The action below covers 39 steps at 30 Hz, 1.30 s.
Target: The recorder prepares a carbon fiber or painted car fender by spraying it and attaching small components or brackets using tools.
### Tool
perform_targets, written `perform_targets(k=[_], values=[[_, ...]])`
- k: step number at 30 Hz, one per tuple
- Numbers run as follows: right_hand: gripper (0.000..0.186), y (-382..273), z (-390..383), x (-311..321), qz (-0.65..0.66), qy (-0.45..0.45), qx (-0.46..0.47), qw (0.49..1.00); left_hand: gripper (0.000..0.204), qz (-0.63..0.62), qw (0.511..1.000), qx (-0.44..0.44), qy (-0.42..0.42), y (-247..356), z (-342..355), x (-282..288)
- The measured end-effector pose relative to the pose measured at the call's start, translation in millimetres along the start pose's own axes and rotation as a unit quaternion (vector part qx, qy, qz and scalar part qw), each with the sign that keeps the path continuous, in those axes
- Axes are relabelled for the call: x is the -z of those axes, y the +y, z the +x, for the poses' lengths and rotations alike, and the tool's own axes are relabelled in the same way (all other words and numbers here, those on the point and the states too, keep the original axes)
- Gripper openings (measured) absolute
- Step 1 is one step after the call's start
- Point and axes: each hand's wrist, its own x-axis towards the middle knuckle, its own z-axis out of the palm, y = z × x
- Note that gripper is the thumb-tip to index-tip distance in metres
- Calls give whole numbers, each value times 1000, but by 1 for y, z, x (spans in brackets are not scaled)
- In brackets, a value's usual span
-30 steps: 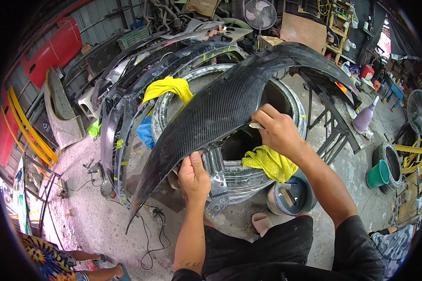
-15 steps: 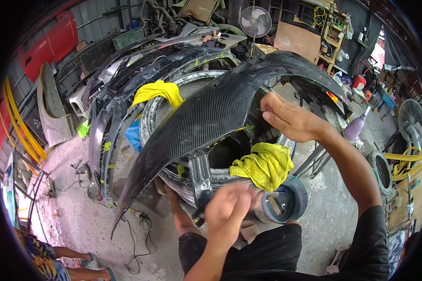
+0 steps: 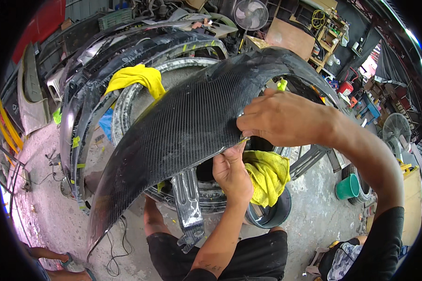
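Cluttered wkshop flr (image 3: 314, 206), gritty concrete; hands (image 3: 233, 174) (image 3: 283, 117) bunched narrow at edge of blk panel (image 3: 187, 112), grip unclear

Panel (image 3: 178, 117) seemingly atop tyre stack (image 3: 122, 110)

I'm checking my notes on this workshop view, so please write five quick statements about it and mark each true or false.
1. The left hand's grip is at the lower edge of the black carbon-weave car fender. True.
2. The cloth just right of the left hand's grip is blue. False: that cloth is yellow.
3. A green bucket is in the right half of the picture. True.
4. The right hand's grip is lower in the picture than the left hand's grip. False: it is higher.
5. Two fans show, an upper fan and a right-side fan. True.
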Motion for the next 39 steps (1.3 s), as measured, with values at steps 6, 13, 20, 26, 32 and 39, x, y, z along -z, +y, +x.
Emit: perform_targets(k=[6,13,20,26,32,39], values=[[12,9,8,8,5,-88,5,996,30,15,1000,-2,17,0,-3,-4],[10,6,10,11,-46,-88,47,994,33,3,1000,-2,5,6,-3,-9],[15,7,23,8,-61,-102,107,987,22,-67,998,1,-10,9,2,-13],[6,9,29,8,-66,-153,116,979,22,-60,998,0,4,8,2,-13],[12,7,4,18,-90,-122,102,983,25,-100,995,31,7,9,6,-10],[10,-7,-40,11,-71,14,-92,993,22,33,999,-3,-18,12,4,-13]])
